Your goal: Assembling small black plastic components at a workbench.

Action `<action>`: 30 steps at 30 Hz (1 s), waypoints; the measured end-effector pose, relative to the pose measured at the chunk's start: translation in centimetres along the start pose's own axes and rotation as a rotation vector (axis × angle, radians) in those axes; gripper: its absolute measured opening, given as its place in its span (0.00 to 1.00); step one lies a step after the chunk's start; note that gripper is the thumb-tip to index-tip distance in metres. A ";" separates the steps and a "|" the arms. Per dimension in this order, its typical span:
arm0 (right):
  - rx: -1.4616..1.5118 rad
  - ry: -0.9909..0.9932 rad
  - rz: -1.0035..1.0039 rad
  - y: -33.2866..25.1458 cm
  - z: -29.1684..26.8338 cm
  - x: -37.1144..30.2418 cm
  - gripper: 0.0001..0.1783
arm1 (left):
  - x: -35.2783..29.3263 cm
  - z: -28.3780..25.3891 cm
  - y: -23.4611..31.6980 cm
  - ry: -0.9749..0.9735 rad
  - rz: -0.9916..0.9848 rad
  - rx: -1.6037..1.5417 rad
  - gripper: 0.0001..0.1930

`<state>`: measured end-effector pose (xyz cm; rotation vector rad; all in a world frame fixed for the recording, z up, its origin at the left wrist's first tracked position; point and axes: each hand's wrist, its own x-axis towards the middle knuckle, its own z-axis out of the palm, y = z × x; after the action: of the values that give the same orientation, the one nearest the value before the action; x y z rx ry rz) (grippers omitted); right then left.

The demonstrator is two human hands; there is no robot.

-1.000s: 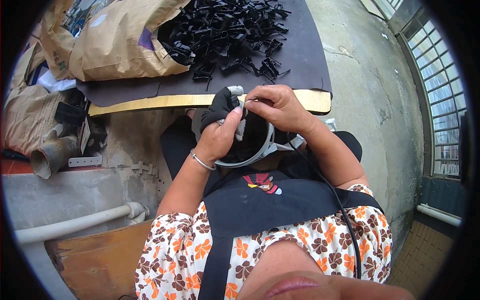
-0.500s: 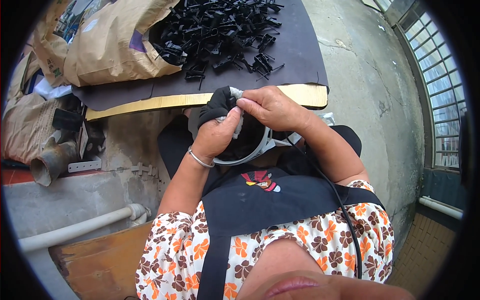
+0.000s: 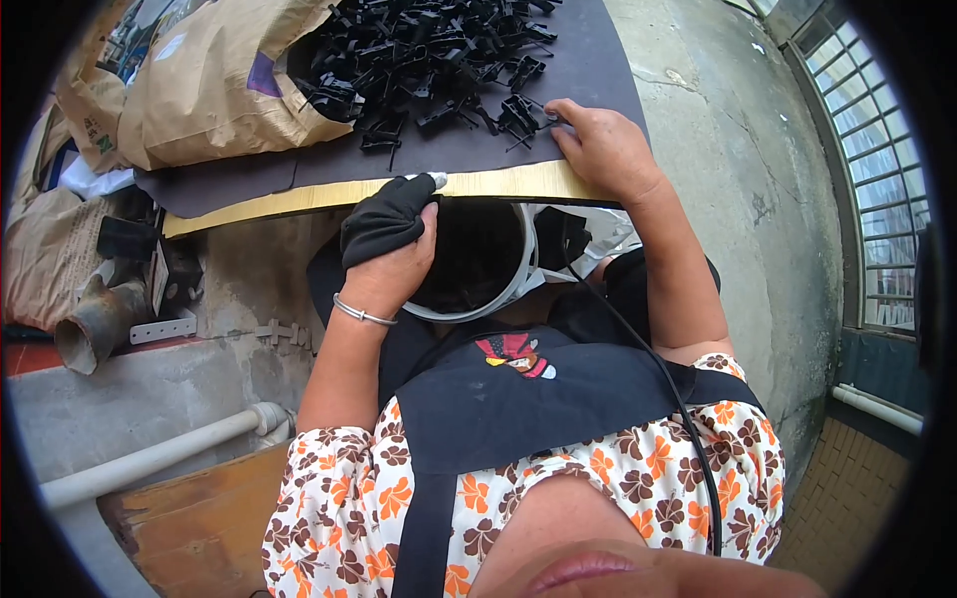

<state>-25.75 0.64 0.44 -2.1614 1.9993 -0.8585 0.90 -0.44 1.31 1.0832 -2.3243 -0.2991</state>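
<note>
**Black plastic clips at the worktop edge**

Small black plastic clips (image 3: 518,115) lie heaped on the dark worktop (image 3: 598,60). The right hand (image 3: 598,145) rests open, fingertips touching one. The left hand (image 3: 394,264), closed, grips a black cloth (image 3: 384,219) beside a white-rimmed round bucket (image 3: 523,284) below.

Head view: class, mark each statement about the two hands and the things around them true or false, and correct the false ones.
1. The right hand reaches to the pile of black plastic parts on the dark mat. True.
2. The left hand is bare all over. False: a black cloth or glove covers its fingers.
3. The white-rimmed bucket sits in the person's lap. True.
4. The left wrist carries a thin bracelet. True.
5. The brown paper sack lies right of the pile. False: it lies left.
</note>
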 end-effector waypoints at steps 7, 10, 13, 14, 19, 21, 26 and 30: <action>0.198 0.077 -0.186 -0.1 -0.9 0.2 0.05 | -0.6 -0.6 -0.4 0.107 -0.067 -0.046 0.10; 0.237 0.117 -0.362 -2.1 -0.8 -0.3 0.05 | 0.1 -0.7 1.6 0.110 -0.226 -0.456 0.16; 0.146 0.100 -0.593 -5.0 -0.6 -1.3 0.09 | 0.7 -1.0 3.7 -0.010 -0.402 -0.763 0.22; 0.182 0.109 -0.657 -5.4 -0.1 -1.6 0.12 | 0.6 -0.2 3.4 -0.043 -0.286 -0.707 0.24; 0.397 0.006 -0.668 -6.0 1.0 -2.3 0.11 | -0.3 0.2 3.2 -0.190 -0.453 -0.908 0.20; 0.492 -0.037 -0.642 -5.6 0.9 -2.3 0.11 | -0.6 0.3 2.7 -0.207 -0.501 -0.966 0.18; 0.477 0.159 -0.428 -3.7 -0.9 -1.3 0.06 | -5.0 3.3 -0.2 -0.423 -0.536 -0.727 0.17; 0.496 0.161 -0.463 -3.8 -0.3 -0.6 0.04 | -10.9 11.6 -2.0 -0.503 0.073 -0.148 0.20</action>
<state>-22.48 1.89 2.08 -2.3129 1.1509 -1.4412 1.26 6.20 -13.26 0.9250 -2.7141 -0.7775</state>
